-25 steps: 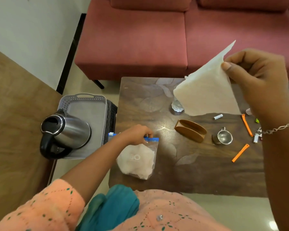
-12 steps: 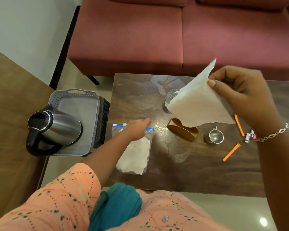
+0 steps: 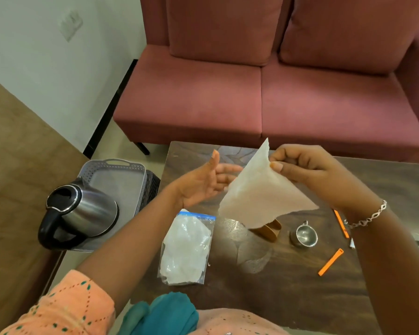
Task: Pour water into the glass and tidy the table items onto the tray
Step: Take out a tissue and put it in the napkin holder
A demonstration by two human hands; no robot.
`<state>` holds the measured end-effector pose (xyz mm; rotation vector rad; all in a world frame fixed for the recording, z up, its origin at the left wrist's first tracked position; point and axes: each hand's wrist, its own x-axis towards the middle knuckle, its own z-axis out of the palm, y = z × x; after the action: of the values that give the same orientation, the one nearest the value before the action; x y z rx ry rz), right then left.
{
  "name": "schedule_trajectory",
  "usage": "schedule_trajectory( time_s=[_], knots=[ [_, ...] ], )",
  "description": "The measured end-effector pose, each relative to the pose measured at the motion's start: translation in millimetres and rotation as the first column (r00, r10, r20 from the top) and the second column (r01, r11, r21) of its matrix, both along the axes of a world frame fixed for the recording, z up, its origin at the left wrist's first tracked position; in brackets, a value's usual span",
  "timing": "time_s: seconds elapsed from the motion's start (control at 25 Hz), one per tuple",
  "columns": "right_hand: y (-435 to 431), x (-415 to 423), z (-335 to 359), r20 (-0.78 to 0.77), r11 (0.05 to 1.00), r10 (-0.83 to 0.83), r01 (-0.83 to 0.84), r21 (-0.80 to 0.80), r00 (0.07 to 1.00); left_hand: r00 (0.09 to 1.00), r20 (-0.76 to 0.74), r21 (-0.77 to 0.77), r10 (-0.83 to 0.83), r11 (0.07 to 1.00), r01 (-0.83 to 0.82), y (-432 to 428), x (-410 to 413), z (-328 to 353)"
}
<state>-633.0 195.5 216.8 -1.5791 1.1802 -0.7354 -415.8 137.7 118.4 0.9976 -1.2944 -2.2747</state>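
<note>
While the red sofa (image 3: 264, 93) fills the top of the frame behind the dark wooden table (image 3: 288, 286), the grey tray (image 3: 111, 165) sits off the table's left edge at centre left, with the steel kettle (image 3: 82, 211) standing on its near end. That puts the tray well to the left of both hands, its long axis running away from the person, and the left hand nearer to it. At frame centre the right hand (image 3: 307, 170) pinches the top corner of a white tissue (image 3: 259, 194), which hangs over the table; the left hand (image 3: 203, 182) is spread wide, palm turned toward the sheet, not touching it. Below lies a bag of tissues (image 3: 186, 247); a small steel cup (image 3: 304, 236) and orange clips (image 3: 330, 261) lie at lower right. No glass can be made out.
</note>
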Motion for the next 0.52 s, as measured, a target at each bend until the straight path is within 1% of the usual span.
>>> schedule_trajectory(
  time_s=[0.04, 0.08, 0.16, 0.24, 0.32, 0.44, 0.52],
  knots=[
    [-2.1, -1.6, -2.1, 0.037, 0.999, -0.012, 0.010, 0.037, 0.999, 0.997, -0.048, 0.065, -0.054, 0.996, 0.057, 2.0, 2.2, 3.5],
    [-4.4, -4.3, -5.4, 0.065, 0.997, -0.038, 0.033, 0.076, 0.997, 0.994, -0.085, 0.114, -0.074, 0.990, 0.084, 4.8, 4.4, 5.2],
    [-8.7, -13.4, -16.2, 0.099, 0.981, -0.108, 0.090, 0.175, 0.989, 0.992, -0.125, 0.184, -0.024, 0.982, 0.047, 10.3, 8.0, 6.5],
    [-10.6, -22.3, -28.1, 0.132, 0.951, -0.143, 0.100, 0.292, 0.981, 0.991, -0.114, 0.175, 0.073, 0.983, -0.052, 11.1, 11.1, 7.2],
    [-11.5, -27.7, -37.3, 0.151, 0.923, -0.126, 0.060, 0.381, 0.981, 0.981, -0.116, 0.134, 0.155, 0.981, -0.139, 9.2, 12.5, 9.6],
    [-13.3, -31.5, -47.6, 0.178, 0.899, -0.096, 0.008, 0.439, 0.979, 0.958, -0.137, 0.145, 0.250, 0.962, -0.230, 7.3, 11.0, 14.1],
    [-15.3, -32.2, -55.6, 0.177, 0.880, -0.124, 0.026, 0.474, 0.976, 0.947, -0.154, 0.168, 0.283, 0.952, -0.257, 6.5, 10.5, 16.7]
  ],
)
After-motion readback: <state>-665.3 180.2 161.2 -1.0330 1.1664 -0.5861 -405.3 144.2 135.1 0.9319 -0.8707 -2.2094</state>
